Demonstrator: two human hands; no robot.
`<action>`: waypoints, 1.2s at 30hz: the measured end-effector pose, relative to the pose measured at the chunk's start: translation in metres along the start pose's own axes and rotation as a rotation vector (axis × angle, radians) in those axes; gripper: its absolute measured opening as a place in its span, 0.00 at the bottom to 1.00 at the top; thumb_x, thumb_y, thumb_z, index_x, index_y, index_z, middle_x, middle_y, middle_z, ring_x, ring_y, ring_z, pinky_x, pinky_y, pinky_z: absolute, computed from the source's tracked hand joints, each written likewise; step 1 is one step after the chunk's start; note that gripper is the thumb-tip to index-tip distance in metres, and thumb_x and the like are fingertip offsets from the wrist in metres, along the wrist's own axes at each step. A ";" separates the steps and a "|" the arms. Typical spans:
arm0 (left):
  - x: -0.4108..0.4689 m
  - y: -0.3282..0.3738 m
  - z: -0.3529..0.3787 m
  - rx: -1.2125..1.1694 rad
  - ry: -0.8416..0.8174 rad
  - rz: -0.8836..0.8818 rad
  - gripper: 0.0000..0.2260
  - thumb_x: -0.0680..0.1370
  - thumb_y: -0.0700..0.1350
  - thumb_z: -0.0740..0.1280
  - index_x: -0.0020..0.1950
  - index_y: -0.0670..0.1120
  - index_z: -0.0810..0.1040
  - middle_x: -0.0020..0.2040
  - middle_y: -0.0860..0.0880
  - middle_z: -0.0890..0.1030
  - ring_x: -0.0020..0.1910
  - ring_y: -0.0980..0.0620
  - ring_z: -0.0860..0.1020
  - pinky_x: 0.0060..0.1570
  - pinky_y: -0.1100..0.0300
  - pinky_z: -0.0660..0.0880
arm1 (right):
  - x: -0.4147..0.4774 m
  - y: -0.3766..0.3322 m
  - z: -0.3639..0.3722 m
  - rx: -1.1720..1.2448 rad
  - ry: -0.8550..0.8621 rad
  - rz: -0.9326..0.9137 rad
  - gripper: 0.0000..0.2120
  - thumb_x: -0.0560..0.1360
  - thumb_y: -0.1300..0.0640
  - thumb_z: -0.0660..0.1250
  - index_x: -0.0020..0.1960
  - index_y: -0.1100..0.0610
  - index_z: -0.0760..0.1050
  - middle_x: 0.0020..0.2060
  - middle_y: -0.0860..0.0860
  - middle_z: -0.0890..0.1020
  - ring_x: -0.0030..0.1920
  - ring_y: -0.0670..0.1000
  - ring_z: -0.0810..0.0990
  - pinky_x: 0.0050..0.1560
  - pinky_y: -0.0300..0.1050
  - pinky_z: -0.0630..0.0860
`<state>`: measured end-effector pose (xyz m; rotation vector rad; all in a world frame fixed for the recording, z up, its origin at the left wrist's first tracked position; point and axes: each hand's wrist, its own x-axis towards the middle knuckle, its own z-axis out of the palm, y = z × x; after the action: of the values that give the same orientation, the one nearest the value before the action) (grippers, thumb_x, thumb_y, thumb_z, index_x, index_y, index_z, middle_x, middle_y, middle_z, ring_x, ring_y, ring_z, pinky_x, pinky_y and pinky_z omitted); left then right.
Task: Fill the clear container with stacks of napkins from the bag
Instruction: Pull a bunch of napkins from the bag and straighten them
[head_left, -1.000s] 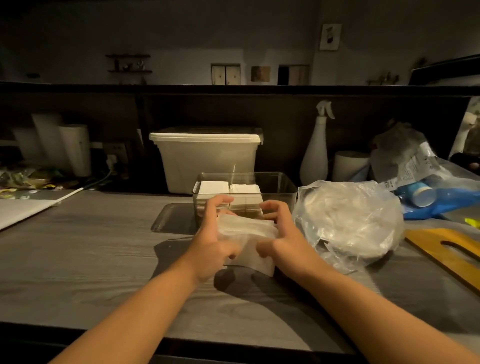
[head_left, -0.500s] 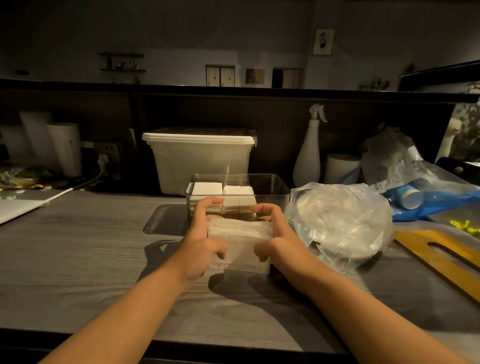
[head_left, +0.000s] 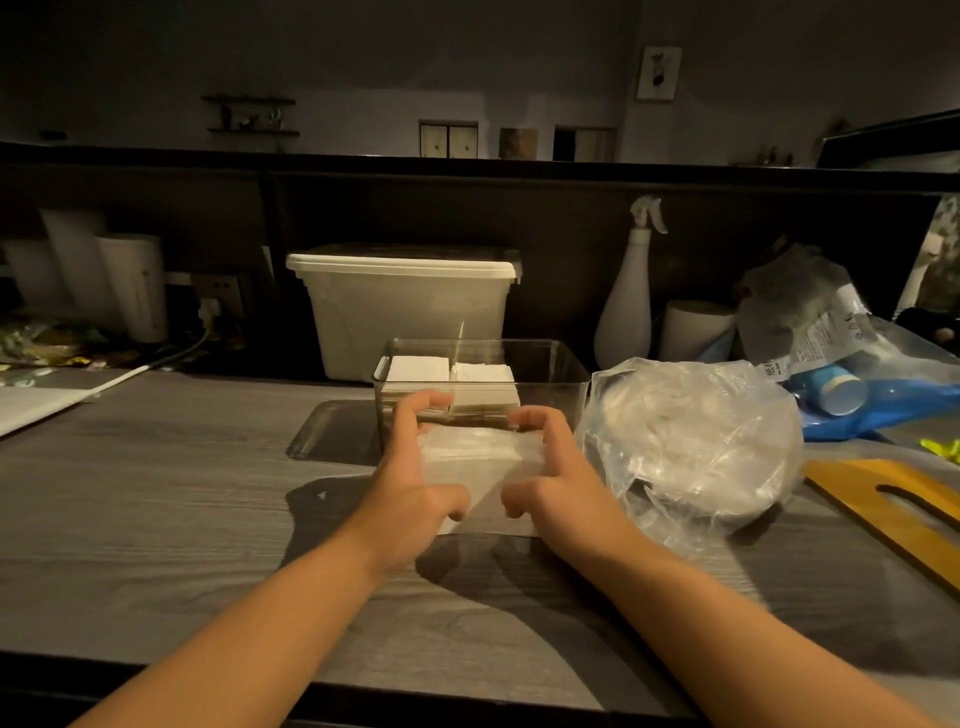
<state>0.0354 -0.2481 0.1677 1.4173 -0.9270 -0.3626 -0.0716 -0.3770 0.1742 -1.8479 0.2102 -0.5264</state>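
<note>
Where the light fails at the far left, three pale rolls stand at the back, hard to make out, and a white sheet is cut off by the frame. The grey desk lies bare from there to the arms. One white lidded tub sits behind the container, which holds two piles of napkins side by side in its left part; its right part is open. The left hand and right hand grip one stack between them, fingers curled over its far edge and hiding the container's near wall. Whether the stack touches the desk I cannot tell. Just right lies one crumpled bag, its contents blurred. One wooden board runs off the right edge.
</note>
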 end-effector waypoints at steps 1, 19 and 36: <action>0.000 0.000 0.001 0.000 0.004 0.004 0.38 0.67 0.26 0.67 0.66 0.60 0.63 0.59 0.44 0.72 0.54 0.44 0.77 0.40 0.64 0.78 | -0.001 -0.001 0.001 0.003 -0.022 -0.003 0.33 0.67 0.68 0.66 0.65 0.41 0.65 0.57 0.48 0.75 0.54 0.53 0.78 0.53 0.48 0.82; 0.000 0.003 -0.001 0.006 0.032 -0.039 0.34 0.72 0.24 0.63 0.65 0.59 0.64 0.57 0.41 0.74 0.52 0.46 0.77 0.42 0.63 0.78 | -0.005 -0.001 -0.007 0.038 0.015 0.051 0.30 0.70 0.73 0.65 0.62 0.44 0.68 0.54 0.51 0.75 0.51 0.54 0.79 0.48 0.53 0.83; 0.002 0.001 0.000 0.043 0.035 0.020 0.37 0.69 0.23 0.64 0.64 0.60 0.63 0.59 0.45 0.71 0.56 0.44 0.75 0.42 0.61 0.77 | -0.004 -0.002 -0.005 0.018 0.056 0.009 0.30 0.71 0.72 0.65 0.64 0.46 0.66 0.54 0.50 0.76 0.47 0.49 0.79 0.40 0.38 0.80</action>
<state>0.0365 -0.2488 0.1688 1.4484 -0.9242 -0.3034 -0.0777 -0.3787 0.1762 -1.8155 0.2502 -0.5724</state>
